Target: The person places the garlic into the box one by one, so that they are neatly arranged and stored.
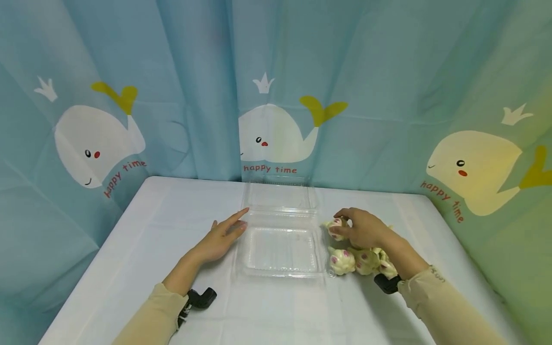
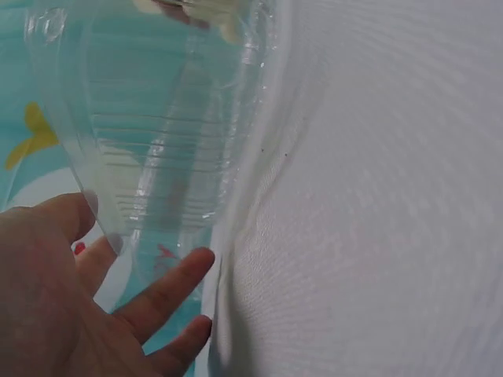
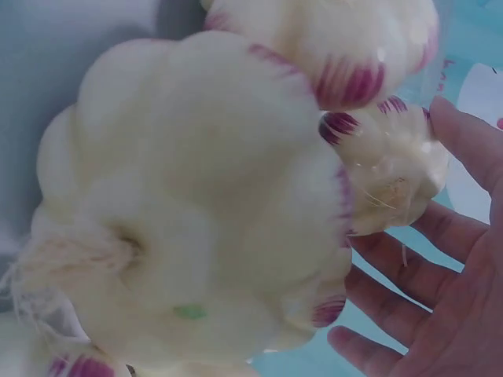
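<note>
A clear plastic clamshell box [image 1: 280, 274] lies open on the table, its lid [image 1: 280, 196] folded back on the far side. My left hand [image 1: 220, 242] is at the box's left edge with fingers spread; in the left wrist view its fingertips [image 2: 200, 259] are beside the clear wall [image 2: 157, 126]. To the right of the box, my right hand [image 1: 364, 227] holds a garlic bulb [image 1: 335, 230] between thumb and fingers. The right wrist view has this bulb [image 3: 393, 173] between the thumb and fingers, behind a larger-looking garlic bulb [image 3: 196, 173] close to the camera.
More garlic bulbs [image 1: 342, 261] with purple marks lie together under and before the right forearm. A white cloth [image 1: 172, 201] covers the table. Behind it hangs a blue curtain [image 1: 371, 143] with whale prints. Black wrist devices [image 1: 202, 298] are on both arms.
</note>
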### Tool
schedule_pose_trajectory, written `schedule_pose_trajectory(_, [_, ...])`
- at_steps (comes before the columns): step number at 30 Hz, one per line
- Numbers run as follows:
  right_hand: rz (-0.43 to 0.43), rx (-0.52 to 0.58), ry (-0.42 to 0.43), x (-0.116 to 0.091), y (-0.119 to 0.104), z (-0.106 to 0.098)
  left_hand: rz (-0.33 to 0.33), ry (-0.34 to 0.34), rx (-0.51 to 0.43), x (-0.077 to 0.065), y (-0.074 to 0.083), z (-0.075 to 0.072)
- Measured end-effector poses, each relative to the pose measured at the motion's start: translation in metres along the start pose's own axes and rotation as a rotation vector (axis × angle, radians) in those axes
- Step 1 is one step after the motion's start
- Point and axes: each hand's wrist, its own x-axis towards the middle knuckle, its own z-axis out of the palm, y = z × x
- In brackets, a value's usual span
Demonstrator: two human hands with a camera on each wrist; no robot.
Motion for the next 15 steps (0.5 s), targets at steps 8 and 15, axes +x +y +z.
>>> schedule_pose_trajectory(8, [0.019, 0.012, 0.006, -0.004, -0.002, -0.008, 0.052, 0.033, 0.016, 0.0, -0.008, 0.004])
schedule_pose_trajectory(15, [0.0, 0.004, 0.023, -0.007, -0.004, -0.014, 0.066, 0.048, 0.023, 0.001, -0.011, 0.005])
